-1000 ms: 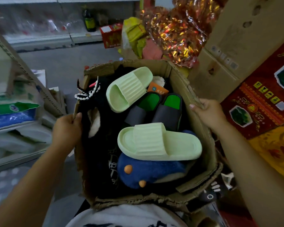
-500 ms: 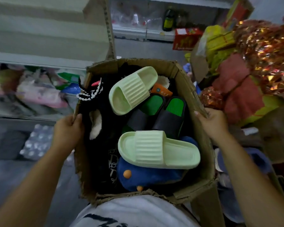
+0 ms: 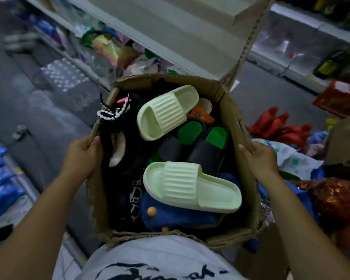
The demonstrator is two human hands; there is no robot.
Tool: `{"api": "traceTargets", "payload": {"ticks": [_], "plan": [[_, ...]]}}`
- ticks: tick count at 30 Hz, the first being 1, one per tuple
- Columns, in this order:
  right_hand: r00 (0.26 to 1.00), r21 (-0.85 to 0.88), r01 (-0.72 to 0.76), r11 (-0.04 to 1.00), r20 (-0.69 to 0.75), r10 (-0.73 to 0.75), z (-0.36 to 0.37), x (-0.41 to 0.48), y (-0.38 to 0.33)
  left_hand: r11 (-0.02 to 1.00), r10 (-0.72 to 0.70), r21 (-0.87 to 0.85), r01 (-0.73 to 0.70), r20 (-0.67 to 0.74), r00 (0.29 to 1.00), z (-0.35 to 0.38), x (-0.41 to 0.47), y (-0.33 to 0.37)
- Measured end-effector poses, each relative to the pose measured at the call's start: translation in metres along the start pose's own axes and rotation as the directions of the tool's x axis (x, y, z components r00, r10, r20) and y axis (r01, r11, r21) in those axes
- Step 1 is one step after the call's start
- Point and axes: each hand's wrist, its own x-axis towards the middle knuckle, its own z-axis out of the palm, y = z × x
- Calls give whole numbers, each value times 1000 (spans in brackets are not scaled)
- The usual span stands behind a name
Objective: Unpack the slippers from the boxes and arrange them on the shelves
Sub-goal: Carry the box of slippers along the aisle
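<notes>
Head view looks down into an open cardboard box (image 3: 233,122) held against the person's chest, above the floor (image 3: 38,110) of a shop aisle. The left hand (image 3: 80,156) grips the box's left wall, thumb over the rim and fingers (image 3: 93,140) curled on the cardboard. The right hand (image 3: 261,158) holds the right wall the same way, clamped on the edge. All the slippers in view lie inside the box, heaped loosely. One pale green slide (image 3: 167,112) sits toward the far side and its mate (image 3: 192,186) lies nearer, resting on a blue plush slipper (image 3: 176,217). A black pair (image 3: 208,150) with green soles sits between the two slides. The left half is a dark fuzzy heap (image 3: 127,178) too murky to count. Just beyond the box stand pale shelves (image 3: 170,27); the upper board shows no slippers, and the lower level holds coloured packets (image 3: 113,47), blurred. Judging from this, the job is at its very start. The box looks full, nothing from it shows on any shelf, and with both hands taken up by the box no slipper is in hand. What is left is probably everything: set the box down, lift the slippers out, match the pairs and line them up on a shelf.
</notes>
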Motion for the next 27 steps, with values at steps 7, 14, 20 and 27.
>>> {"api": "traceTargets", "payload": {"ticks": [7, 14, 20, 27], "plan": [[984, 60, 82, 995, 154, -90, 71, 21, -68, 983, -181, -6, 182, -157, 971, -58, -24, -59], [952, 200, 104, 974, 264, -156, 164, 41, -165, 941, -333, -26, 337, -239, 912, -115, -1, -138], [927, 173, 205, 963, 281, -248, 242, 46, -267, 935, -354, -75, 347, -272, 895, -178, 59, -215], [901, 180, 217, 959, 341, -268, 318, 42, -349, 884, -466, -187, 429, -280, 839, -220, 90, -288]]}}
